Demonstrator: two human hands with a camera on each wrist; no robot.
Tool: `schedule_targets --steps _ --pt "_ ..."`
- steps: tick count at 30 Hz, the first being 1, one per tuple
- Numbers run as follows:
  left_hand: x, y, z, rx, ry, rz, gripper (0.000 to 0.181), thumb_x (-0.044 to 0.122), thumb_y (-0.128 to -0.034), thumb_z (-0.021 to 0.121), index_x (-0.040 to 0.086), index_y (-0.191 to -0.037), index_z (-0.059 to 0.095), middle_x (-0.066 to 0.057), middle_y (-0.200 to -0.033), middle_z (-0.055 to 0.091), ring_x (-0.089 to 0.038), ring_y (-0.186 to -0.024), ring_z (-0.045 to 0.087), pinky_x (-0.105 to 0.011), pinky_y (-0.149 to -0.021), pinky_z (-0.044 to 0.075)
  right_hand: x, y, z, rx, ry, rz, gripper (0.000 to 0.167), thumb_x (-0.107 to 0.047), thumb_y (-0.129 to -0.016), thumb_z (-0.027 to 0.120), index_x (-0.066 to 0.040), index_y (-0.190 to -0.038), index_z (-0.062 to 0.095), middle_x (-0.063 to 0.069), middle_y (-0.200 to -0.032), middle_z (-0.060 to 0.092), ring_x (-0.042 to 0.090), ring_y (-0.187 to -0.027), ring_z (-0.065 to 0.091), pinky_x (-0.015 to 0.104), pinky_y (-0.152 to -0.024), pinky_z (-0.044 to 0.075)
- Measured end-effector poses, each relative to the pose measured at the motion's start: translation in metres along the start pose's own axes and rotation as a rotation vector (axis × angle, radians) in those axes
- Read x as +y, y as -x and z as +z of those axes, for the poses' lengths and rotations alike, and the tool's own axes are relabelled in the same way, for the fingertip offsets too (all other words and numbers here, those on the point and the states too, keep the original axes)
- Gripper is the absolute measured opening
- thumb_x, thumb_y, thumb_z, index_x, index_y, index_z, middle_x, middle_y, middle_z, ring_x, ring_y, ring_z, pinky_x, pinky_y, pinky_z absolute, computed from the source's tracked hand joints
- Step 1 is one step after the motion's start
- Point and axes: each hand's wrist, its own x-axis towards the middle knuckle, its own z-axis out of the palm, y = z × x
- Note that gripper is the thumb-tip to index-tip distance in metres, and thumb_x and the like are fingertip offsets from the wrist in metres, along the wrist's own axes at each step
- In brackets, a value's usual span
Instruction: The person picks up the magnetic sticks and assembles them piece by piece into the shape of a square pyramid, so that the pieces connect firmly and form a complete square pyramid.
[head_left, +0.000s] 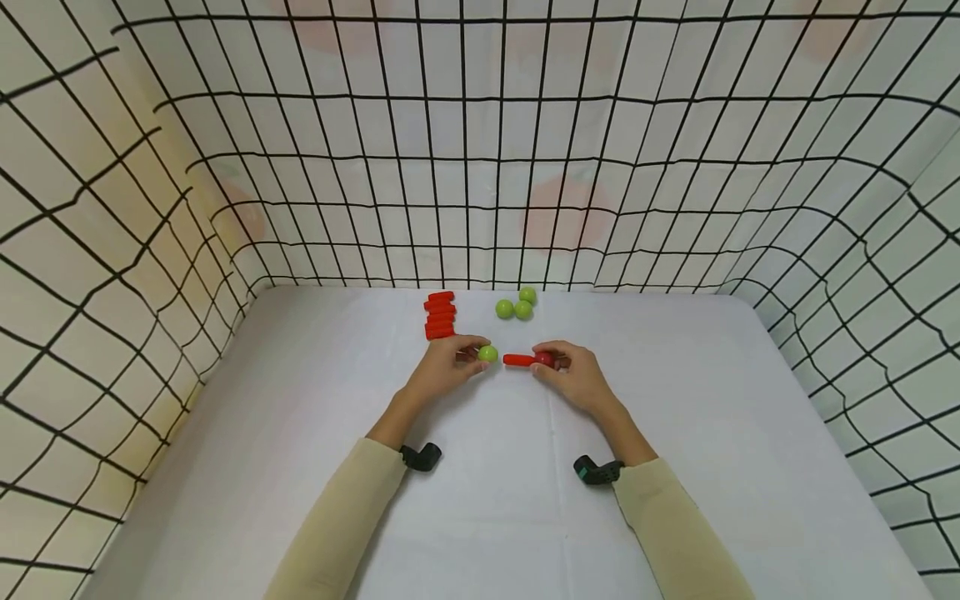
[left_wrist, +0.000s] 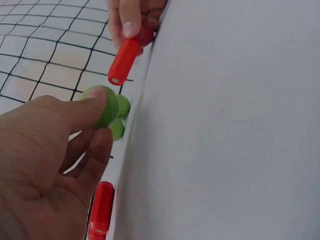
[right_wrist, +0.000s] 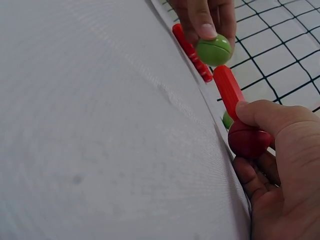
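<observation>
Over the table (head_left: pixel 487 508), the left hand (head_left: pixel 446 360) pinches a green ball (head_left: pixel 488 354), just beside a red stick (head_left: pixel 518 360) at its 3 o'clock. The stick points to 9 o'clock from a red ball (right_wrist: pixel 247 141) gripped by the right hand (head_left: pixel 577 375). From the pinched ball, 3 more green balls (head_left: pixel 523 310) sit towards 1 o'clock; a row of red sticks (head_left: pixel 440 317) lies towards 10. Black wire mesh (head_left: pixel 464 98) bounds 9, 12 and 3 o'clock.

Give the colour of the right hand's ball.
The ball is dark red, clearest in the right wrist view.
</observation>
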Motion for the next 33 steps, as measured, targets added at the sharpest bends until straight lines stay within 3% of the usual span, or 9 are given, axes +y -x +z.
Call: schedule_targets --steps 7,17,21,27,33 --pt "-0.004 0.002 0.005 -0.027 0.006 0.042 0.036 0.012 -0.0893 0.081 0.007 -0.124 0.072 -0.005 -0.107 0.075 -0.015 -0.093 0.070 -0.028 -0.090 0.061 0.001 -0.001 0.003 -0.005 0.006 0.014 0.032 -0.023 -0.093 0.078 -0.014 -0.123 0.073 0.005 -0.109 0.070 0.020 -0.090 0.059 0.026 -0.074 0.049" --pt "-0.005 0.001 0.007 -0.032 -0.001 0.029 0.037 0.014 -0.0896 0.081 0.007 -0.124 0.072 -0.004 -0.106 0.075 -0.014 -0.092 0.070 -0.027 -0.090 0.061 -0.001 -0.003 0.002 -0.031 0.027 -0.013 0.031 -0.025 -0.093 0.078 -0.014 -0.122 0.072 0.004 -0.104 0.069 0.021 -0.088 0.057 0.027 -0.074 0.049" --pt "-0.005 0.001 0.008 -0.032 0.001 0.031 0.036 0.014 -0.0898 0.081 0.007 -0.124 0.072 -0.004 -0.105 0.075 -0.014 -0.091 0.069 -0.027 -0.090 0.060 -0.003 -0.006 0.002 -0.059 0.047 -0.039 0.033 -0.028 -0.093 0.078 -0.016 -0.124 0.072 0.001 -0.114 0.070 0.021 -0.097 0.059 0.034 -0.084 0.052" --pt "-0.008 0.001 0.009 -0.027 -0.009 0.018 0.039 0.017 -0.0899 0.081 0.008 -0.126 0.072 -0.003 -0.108 0.075 -0.012 -0.092 0.069 -0.026 -0.090 0.060 -0.009 -0.014 0.007 -0.161 0.096 -0.087 0.032 -0.030 -0.098 0.072 -0.020 -0.128 0.071 0.000 -0.131 0.069 0.023 -0.123 0.061 0.049 -0.105 0.052" --pt "-0.009 0.002 -0.002 0.038 -0.001 0.003 0.041 0.023 -0.0907 0.081 0.009 -0.128 0.071 -0.004 -0.116 0.074 -0.016 -0.100 0.068 -0.032 -0.095 0.059 -0.015 -0.012 0.004 -0.155 0.119 -0.040 0.026 -0.028 -0.097 0.073 -0.022 -0.123 0.074 0.000 -0.125 0.071 0.023 -0.119 0.062 0.049 -0.105 0.052"
